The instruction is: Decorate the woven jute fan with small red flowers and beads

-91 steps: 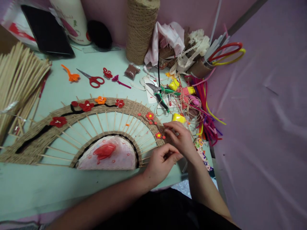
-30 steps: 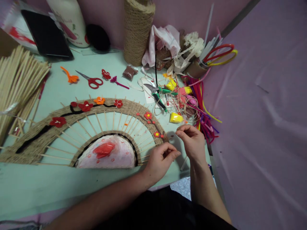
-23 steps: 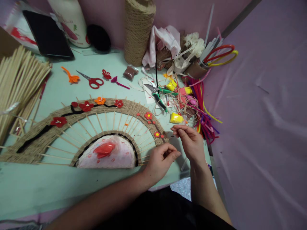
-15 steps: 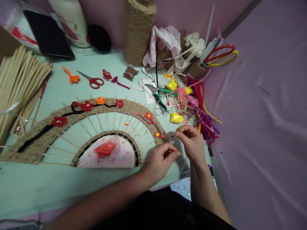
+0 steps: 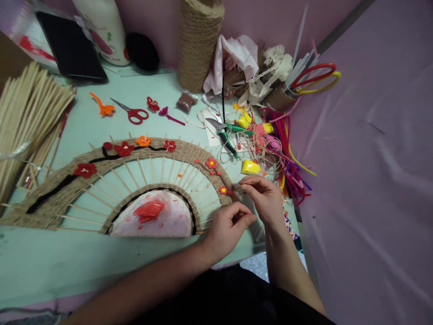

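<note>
A woven fan-shaped piece (image 5: 189, 153) of twine and thin sticks lies flat, with red and orange flowers along its outer band. A small red packet (image 5: 149, 210) rests on its pale half-round centre. My left hand (image 5: 226, 232) is over the fan's lower right end, thumb and fingertips pinched together; anything between them is too small to make out. My right hand (image 5: 265, 201) is just right of the fan's edge, near a red flower with a yellow middle (image 5: 223, 190). Its thumb and forefinger are closed in a pinch, and what they hold is too small to name.
Red-handled scissors (image 5: 131, 113), green-handled pruning shears (image 5: 225, 137) and a yellow clay packet (image 5: 251, 167) lie beyond the fan. A twine roll (image 5: 199, 49) stands at the back. Bundled sticks (image 5: 30, 122) are on the left, pipe cleaners (image 5: 287, 153) on the right.
My right hand has moved slightly left, its fingertips now closer to the fan's right edge. My left hand stays nearly in place. The whole view has shifted slightly.
</note>
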Tool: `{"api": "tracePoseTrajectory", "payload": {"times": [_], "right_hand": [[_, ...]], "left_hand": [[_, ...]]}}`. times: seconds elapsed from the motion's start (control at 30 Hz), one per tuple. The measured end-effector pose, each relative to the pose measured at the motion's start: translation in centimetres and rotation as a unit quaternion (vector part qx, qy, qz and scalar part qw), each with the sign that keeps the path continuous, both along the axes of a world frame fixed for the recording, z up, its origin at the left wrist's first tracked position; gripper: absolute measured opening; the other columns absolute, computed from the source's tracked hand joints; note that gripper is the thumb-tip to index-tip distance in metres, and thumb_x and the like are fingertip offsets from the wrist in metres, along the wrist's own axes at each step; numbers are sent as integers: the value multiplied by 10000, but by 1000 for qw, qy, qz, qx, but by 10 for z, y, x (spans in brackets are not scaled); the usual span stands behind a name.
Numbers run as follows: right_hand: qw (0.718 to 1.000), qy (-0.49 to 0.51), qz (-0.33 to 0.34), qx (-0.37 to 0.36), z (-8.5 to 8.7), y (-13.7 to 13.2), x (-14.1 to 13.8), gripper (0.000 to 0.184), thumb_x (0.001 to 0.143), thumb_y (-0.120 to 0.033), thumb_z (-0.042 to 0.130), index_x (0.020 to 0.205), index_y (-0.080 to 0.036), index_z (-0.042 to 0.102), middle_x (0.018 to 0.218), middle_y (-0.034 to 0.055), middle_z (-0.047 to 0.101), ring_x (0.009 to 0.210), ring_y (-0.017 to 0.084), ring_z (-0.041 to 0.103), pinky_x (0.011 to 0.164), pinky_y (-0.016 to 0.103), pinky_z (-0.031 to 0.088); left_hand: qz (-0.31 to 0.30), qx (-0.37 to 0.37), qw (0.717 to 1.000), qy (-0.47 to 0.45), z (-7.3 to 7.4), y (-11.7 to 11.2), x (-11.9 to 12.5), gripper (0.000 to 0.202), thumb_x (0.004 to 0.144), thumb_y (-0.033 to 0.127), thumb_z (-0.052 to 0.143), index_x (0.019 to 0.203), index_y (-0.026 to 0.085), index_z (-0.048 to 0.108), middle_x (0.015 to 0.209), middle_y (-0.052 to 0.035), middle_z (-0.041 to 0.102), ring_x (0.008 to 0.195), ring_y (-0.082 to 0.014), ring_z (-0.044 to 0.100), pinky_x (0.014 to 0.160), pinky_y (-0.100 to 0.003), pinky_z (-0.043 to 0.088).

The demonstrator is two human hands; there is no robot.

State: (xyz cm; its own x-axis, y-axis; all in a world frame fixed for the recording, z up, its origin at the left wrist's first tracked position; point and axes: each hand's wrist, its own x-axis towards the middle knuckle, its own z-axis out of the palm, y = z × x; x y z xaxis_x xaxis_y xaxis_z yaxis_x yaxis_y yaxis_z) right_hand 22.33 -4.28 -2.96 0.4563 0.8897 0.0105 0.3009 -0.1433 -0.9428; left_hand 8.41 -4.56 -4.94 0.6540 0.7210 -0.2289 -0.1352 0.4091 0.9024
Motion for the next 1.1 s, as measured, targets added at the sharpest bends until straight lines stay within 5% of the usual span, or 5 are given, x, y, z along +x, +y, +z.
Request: {"api": "tracePoseTrajectory", "payload": {"times": [0.1,0.3,0.67,1.1], "right_hand": [[999,-50,18,1,0,1,2,78,778,-238,690,803,-246,764,878,25,667,899,172,618,840,320,484],[997,6,20,-78,-5,7,-1,171,784,-303,668,920,-220,731,809,16,711,726,159,646,715,303,515],[976,-165,100,-100,-9,24,-2,88,797,-239,596,742,-204,655,781,23,655,771,172,600,751,308,463],[968,-194,97,-125,-20,23,-3,85,806,-236,616,728,-216,643,788,27,649,809,191,591,782,337,450]], "left_hand": [[3,2,1000,3,0,0,0,193,829,342,638,759,171,585,655,41,531,619,-101,455,596,-229,346],[-1,-3,1000,3,0,0,0,184,833,331,628,753,171,584,649,43,530,607,-99,455,582,-227,336],[1,-6,1000,-3,2,0,0,161,828,302,628,748,169,586,643,45,534,604,-97,459,585,-228,342],[2,-10,1000,-1,3,1,0,164,825,297,637,736,168,590,641,41,530,608,-99,462,590,-230,344]]}}
